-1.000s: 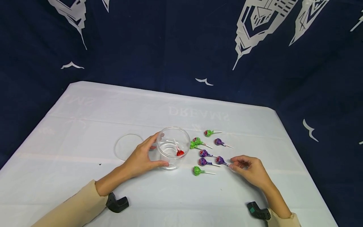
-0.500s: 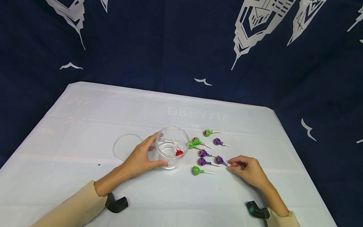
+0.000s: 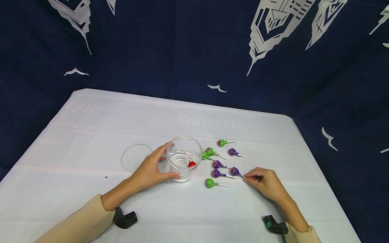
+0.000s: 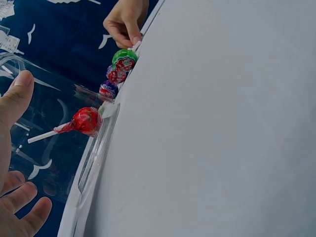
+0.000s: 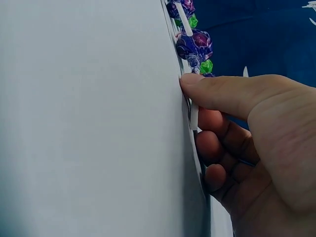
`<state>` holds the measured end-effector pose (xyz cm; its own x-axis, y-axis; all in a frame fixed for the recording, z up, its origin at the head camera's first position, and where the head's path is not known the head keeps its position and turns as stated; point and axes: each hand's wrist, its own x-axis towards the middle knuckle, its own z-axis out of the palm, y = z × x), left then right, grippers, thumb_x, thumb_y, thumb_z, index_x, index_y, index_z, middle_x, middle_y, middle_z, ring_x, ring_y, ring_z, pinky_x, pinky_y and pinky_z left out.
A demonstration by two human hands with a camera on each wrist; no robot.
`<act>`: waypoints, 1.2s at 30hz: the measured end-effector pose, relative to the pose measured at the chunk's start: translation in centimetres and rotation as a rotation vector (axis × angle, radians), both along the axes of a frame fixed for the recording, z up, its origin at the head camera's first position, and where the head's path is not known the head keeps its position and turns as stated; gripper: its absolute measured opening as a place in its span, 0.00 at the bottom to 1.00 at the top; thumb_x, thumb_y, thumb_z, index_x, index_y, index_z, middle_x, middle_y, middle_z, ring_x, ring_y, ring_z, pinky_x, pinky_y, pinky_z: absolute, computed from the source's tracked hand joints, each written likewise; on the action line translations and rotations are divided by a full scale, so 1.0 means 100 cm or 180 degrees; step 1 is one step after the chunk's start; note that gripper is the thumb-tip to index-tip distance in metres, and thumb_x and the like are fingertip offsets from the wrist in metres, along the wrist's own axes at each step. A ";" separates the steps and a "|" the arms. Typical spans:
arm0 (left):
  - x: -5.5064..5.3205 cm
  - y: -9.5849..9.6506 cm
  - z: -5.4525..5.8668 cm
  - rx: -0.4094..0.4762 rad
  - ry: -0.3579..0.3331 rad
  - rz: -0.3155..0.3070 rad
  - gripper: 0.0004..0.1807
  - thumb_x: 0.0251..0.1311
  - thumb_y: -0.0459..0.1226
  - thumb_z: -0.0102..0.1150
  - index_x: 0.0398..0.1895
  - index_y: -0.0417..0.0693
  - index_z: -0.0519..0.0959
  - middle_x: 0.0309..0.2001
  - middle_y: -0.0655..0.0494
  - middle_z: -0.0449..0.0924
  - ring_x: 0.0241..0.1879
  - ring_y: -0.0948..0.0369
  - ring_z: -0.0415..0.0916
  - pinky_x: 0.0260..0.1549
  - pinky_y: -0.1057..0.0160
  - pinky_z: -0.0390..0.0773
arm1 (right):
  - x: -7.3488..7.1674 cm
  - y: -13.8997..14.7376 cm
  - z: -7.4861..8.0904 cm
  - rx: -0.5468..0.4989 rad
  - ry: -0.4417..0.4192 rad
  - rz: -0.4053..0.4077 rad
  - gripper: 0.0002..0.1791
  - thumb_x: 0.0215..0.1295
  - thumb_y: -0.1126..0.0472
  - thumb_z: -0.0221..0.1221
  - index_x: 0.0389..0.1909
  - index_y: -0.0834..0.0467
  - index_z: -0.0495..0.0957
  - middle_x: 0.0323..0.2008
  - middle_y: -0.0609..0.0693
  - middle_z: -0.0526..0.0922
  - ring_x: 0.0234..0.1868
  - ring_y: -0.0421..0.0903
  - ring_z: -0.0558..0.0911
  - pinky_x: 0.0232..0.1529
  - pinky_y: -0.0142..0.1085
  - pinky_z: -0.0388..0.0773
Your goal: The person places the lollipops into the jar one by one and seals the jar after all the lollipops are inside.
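Note:
My left hand [image 3: 152, 167] holds a clear plastic jar [image 3: 184, 175] round its left side, thumb in front and fingers behind. A red-wrapped lollipop [image 4: 86, 121] leans inside the jar, its white stick pointing up. My right hand [image 3: 265, 182] pinches the white stick [image 5: 194, 116] of a purple lollipop [image 3: 235, 171] between thumb and index finger; its other fingers are curled below. That lollipop's head is right by the table. Left of it lie two more purple lollipops [image 3: 216, 173], and a green lollipop [image 3: 210, 183] is nearest the front.
Beyond the jar's right side lie two overlapping green lollipops [image 3: 210, 151], a farther green lollipop [image 3: 221, 142] and a purple lollipop [image 3: 233, 152]. A clear round lid [image 3: 122, 160] lies left of the jar. Dark blue cloth [image 3: 170, 50] hangs behind the white table [image 3: 100, 114].
My right hand has edged left onto the purple lollipop's stick, and its thumb and fingertips have closed together on it. The left hand and jar keep their place.

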<state>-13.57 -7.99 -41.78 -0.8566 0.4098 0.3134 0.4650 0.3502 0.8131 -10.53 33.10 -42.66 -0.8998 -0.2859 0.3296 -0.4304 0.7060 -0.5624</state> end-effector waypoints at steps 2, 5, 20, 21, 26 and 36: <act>0.000 0.000 0.000 -0.0002 0.0000 0.0010 0.57 0.44 0.47 0.80 0.76 0.47 0.58 0.68 0.48 0.67 0.62 0.53 0.70 0.56 0.54 0.77 | 0.000 0.000 0.000 0.0003 0.0017 0.0013 0.14 0.43 0.77 0.73 0.24 0.55 0.86 0.23 0.38 0.80 0.23 0.31 0.72 0.19 0.23 0.69; 0.000 0.000 0.000 -0.0013 -0.0009 0.0024 0.57 0.44 0.47 0.80 0.76 0.48 0.58 0.68 0.48 0.67 0.61 0.53 0.70 0.56 0.54 0.78 | 0.000 0.000 0.001 0.0011 0.0027 0.0024 0.14 0.44 0.77 0.73 0.24 0.55 0.86 0.23 0.37 0.80 0.23 0.31 0.72 0.19 0.23 0.69; -0.001 0.000 -0.003 -0.0007 0.0038 -0.0006 0.55 0.44 0.46 0.80 0.75 0.46 0.58 0.66 0.46 0.69 0.61 0.53 0.71 0.55 0.55 0.78 | 0.003 -0.001 0.003 0.0168 -0.0084 -0.0136 0.06 0.52 0.70 0.72 0.25 0.59 0.84 0.22 0.37 0.77 0.22 0.32 0.71 0.20 0.25 0.70; -0.001 0.000 -0.002 -0.0004 0.0034 -0.0003 0.56 0.44 0.46 0.80 0.75 0.46 0.58 0.67 0.46 0.69 0.62 0.53 0.70 0.55 0.55 0.78 | 0.003 -0.002 0.004 0.0160 -0.0085 -0.0151 0.06 0.52 0.71 0.72 0.25 0.59 0.84 0.22 0.38 0.78 0.23 0.32 0.71 0.20 0.25 0.71; -0.001 0.000 -0.003 -0.0003 0.0038 -0.0004 0.56 0.44 0.46 0.80 0.76 0.47 0.58 0.67 0.47 0.68 0.61 0.53 0.71 0.56 0.55 0.78 | 0.004 -0.004 0.009 0.0162 -0.0051 -0.0202 0.08 0.50 0.73 0.72 0.25 0.57 0.85 0.23 0.39 0.81 0.24 0.33 0.74 0.23 0.24 0.73; -0.001 0.000 -0.002 -0.0016 0.0040 -0.0002 0.55 0.45 0.46 0.80 0.75 0.46 0.58 0.66 0.47 0.69 0.61 0.53 0.71 0.55 0.55 0.78 | 0.006 -0.007 0.025 0.0224 0.0006 -0.0182 0.10 0.53 0.72 0.71 0.26 0.53 0.85 0.24 0.36 0.80 0.25 0.34 0.72 0.21 0.27 0.70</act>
<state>-13.69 -7.99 -42.03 -0.8523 0.4121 0.3221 0.4755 0.3539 0.8054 -9.93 32.39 -40.14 -0.9147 -0.2567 0.3123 -0.3893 0.7672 -0.5097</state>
